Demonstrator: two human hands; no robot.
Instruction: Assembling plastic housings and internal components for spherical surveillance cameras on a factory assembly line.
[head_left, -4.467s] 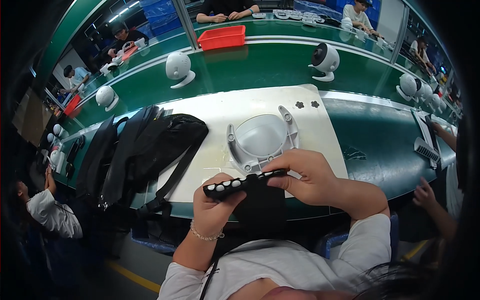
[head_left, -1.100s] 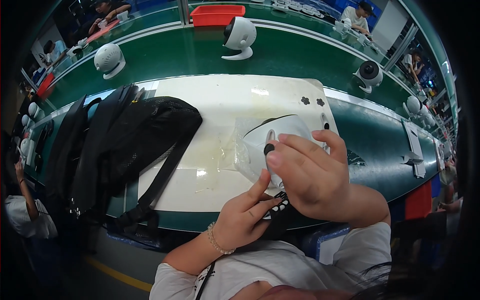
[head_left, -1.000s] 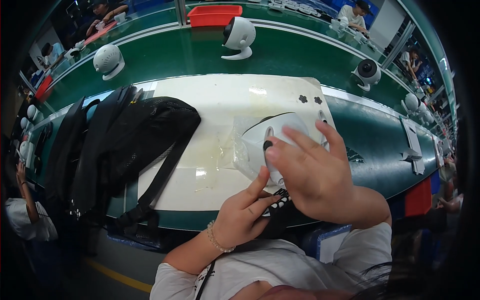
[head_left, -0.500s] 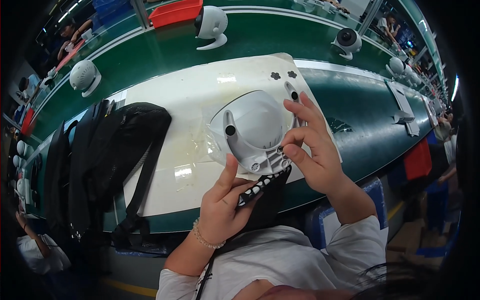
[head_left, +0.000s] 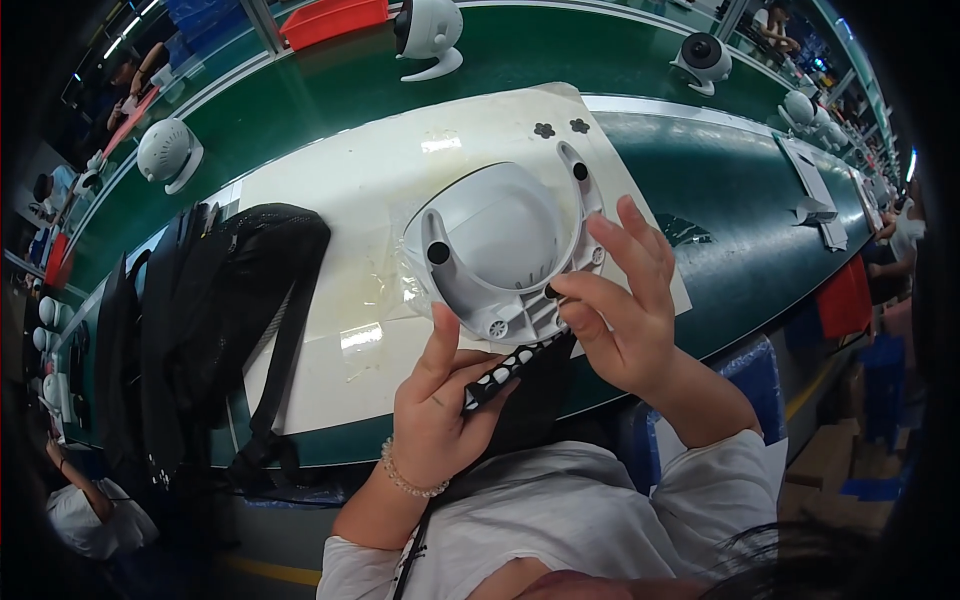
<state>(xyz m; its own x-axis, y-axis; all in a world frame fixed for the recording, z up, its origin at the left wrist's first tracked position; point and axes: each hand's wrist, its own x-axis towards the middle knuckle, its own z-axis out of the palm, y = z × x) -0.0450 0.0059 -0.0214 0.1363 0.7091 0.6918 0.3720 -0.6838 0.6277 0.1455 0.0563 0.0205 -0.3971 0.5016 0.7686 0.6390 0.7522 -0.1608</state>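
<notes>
A white rounded housing with two curved legs lies on the cream sheet in front of me. A black round pad sits on the end of each leg, the left pad and the right pad. Between thumb and fingers my left hand grips a black strip with white round spots, just below the housing's near edge. My right hand pinches a small black round pad over the housing's ribbed near part. Whether that pad touches the housing I cannot tell.
A black bag lies left of the cream sheet. Along the green line beyond stand similar white round devices, near a red tray. White flat parts lie at the right. Other people work farther off.
The whole view has shifted slightly. My right fingertips with the small pad stay over the housing's near part, and the left hand keeps the strip.
</notes>
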